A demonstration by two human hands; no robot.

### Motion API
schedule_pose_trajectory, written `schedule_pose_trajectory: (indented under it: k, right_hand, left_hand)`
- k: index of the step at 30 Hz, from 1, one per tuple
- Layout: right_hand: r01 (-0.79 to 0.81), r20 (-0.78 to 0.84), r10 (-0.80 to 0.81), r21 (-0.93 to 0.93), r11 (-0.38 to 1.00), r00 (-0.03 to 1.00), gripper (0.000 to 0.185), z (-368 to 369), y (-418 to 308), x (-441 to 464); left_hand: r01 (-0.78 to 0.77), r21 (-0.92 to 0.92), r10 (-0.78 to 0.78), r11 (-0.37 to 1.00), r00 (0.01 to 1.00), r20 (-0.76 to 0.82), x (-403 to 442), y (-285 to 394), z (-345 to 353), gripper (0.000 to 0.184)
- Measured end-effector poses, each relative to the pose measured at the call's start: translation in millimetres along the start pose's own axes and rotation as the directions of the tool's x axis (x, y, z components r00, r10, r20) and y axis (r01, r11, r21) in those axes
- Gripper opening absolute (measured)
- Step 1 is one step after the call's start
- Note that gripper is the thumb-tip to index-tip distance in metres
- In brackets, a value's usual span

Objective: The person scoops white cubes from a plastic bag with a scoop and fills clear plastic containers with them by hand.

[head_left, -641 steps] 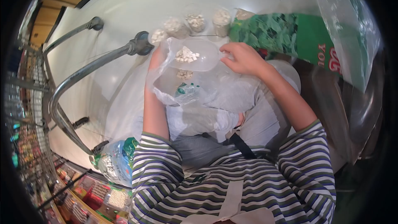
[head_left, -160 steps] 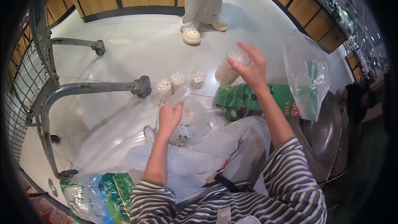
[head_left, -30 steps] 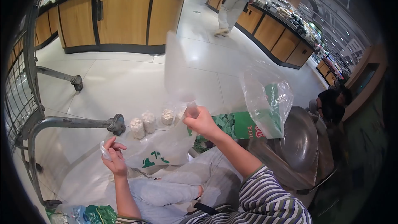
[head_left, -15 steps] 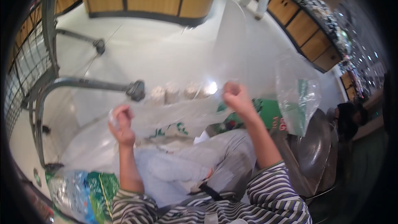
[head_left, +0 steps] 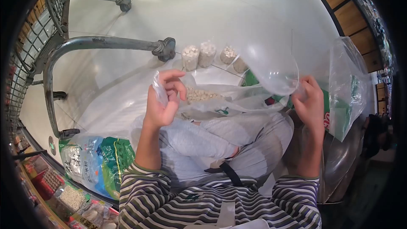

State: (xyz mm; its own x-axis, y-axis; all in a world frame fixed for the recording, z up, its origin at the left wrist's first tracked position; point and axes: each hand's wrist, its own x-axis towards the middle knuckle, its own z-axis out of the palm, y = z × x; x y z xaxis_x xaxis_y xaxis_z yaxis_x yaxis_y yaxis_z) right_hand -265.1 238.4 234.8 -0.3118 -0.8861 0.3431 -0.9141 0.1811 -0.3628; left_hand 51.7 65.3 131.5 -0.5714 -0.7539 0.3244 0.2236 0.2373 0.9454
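My right hand (head_left: 308, 99) pinches the rim of a thin clear plastic bag (head_left: 271, 70), which billows open up and to the left. My left hand (head_left: 166, 97) is raised with its fingers curled round a crumpled piece of clear plastic film (head_left: 159, 88). Between my hands, in front of my crossed legs, lies a large clear bag (head_left: 243, 101) with green print. Small off-white chunks (head_left: 201, 95) show inside it. Beyond it, several small clear packs (head_left: 207, 55) of similar chunks stand on the floor, the rightmost partly behind the billowing bag.
A metal shopping cart (head_left: 114, 42) stands at the left, its wheels near the packs. A blue and green printed sack (head_left: 95, 161) lies by my left side, above packaged goods (head_left: 72, 197). At the right are another clear bag (head_left: 347, 89) and wooden cabinets (head_left: 354, 19).
The view has tilted down. My right hand has moved right and lower, and the clear bag, upright and narrow before, now spreads wide. My left hand still has the plastic film.
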Motion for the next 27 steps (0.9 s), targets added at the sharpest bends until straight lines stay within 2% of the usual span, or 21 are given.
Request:
schedule_pose_trajectory:
  k: [1,2,4,5,6,8,9,14,17,19,20,22,23,26,27]
  right_hand:
    - [0.026,0.141,-0.017,-0.059,0.998,0.99,0.015,-9,2,-1]
    - [0.024,0.146,-0.016,-0.053,0.998,0.989,0.015,-15,-3,-2]
    - [-0.151,0.471,0.144,-0.024,0.988,0.87,0.023,-27,-22,-2]
    - [-0.129,0.507,0.096,0.032,0.991,0.856,0.032,-29,-28,-2]
    - [-0.136,0.509,0.098,0.037,0.99,0.855,0.032,-28,-29,-2]
    - [-0.018,0.624,-0.023,0.058,0.998,0.781,0.037,-24,-29,2]
    - [-0.014,0.688,0.0,0.015,1.0,0.726,0.036,-22,-33,7]
    - [0.058,0.628,-0.046,0.001,0.998,0.777,0.031,4,-31,13]
    - [-0.039,0.641,0.035,-0.009,0.999,0.766,0.031,5,-40,17]
    - [0.1,0.631,0.047,-0.196,0.975,0.774,0.028,8,-44,14]
    - [0.093,0.631,0.05,-0.193,0.977,0.774,0.028,10,-44,12]
    - [0.311,0.785,-0.008,-0.236,0.921,0.619,0.027,14,-44,7]
    - [0.3,0.83,0.013,-0.215,0.929,0.557,0.029,13,-49,8]
    - [0.3,0.843,-0.032,-0.156,0.941,0.537,0.032,14,-63,15]
    - [0.297,0.845,-0.03,-0.155,0.942,0.535,0.032,18,-65,15]
  left_hand:
    - [0.008,0.003,-0.008,1.0,1.0,-0.001,2,0,2,0.047]
    - [0.012,-0.031,-0.014,0.999,0.998,-0.057,5,1,5,0.045]
    - [0.023,-0.06,-0.029,0.998,0.994,-0.11,8,-1,4,0.043]
    - [0.023,-0.054,-0.029,0.998,0.992,-0.125,10,-2,3,0.041]
    - [0.02,-0.048,-0.027,0.999,0.99,-0.138,10,-2,1,0.04]
    - [0.03,-0.037,-0.035,0.999,0.991,-0.129,10,-3,0,0.039]
    - [0.032,-0.03,-0.036,0.999,0.991,-0.126,9,-3,-1,0.039]
    - [0.126,-0.024,-0.126,0.992,0.992,-0.031,9,0,1,0.036]
    - [0.149,-0.035,-0.149,0.988,0.989,-0.009,10,0,-4,0.036]
    - [0.145,-0.046,-0.146,0.988,0.989,-0.005,10,-1,-6,0.036]
    - [0.128,-0.05,-0.129,0.99,0.991,-0.022,10,-2,-6,0.034]
    - [0.115,-0.053,-0.117,0.992,0.993,-0.031,9,-4,-5,0.031]
    - [0.13,-0.041,-0.131,0.991,0.991,-0.027,8,-7,-4,0.024]
    - [0.129,0.023,-0.129,0.991,0.992,-0.005,8,-7,-4,0.013]
    - [0.108,0.078,-0.109,0.991,0.994,0.01,9,-7,-5,0.016]
